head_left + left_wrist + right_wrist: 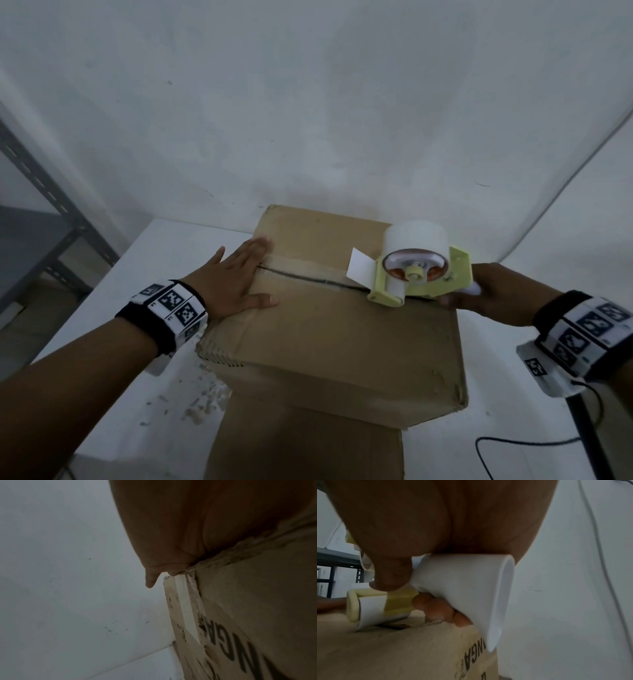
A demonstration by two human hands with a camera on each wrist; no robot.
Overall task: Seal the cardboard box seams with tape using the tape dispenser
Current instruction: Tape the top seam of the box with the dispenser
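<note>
A brown cardboard box (329,335) stands on a second box, its top flaps meeting at a dark centre seam (301,277). My left hand (236,284) lies flat with straight fingers on the box's left end, pressing the flaps down; in the left wrist view the palm (180,527) rests on the box edge (257,601). My right hand (493,291) grips the white handle (467,588) of a pale yellow tape dispenser (414,274). Its roller sits on the seam at the right end of the box (393,649). A white tape roll (416,240) sits on it, a loose tab sticking out left.
The lower box (301,445) stands on a white table (144,342) strewn with small scraps of cardboard. A grey metal shelf (41,219) stands at the left. A black cable (534,442) and a dark stand lie at the lower right. White walls are behind.
</note>
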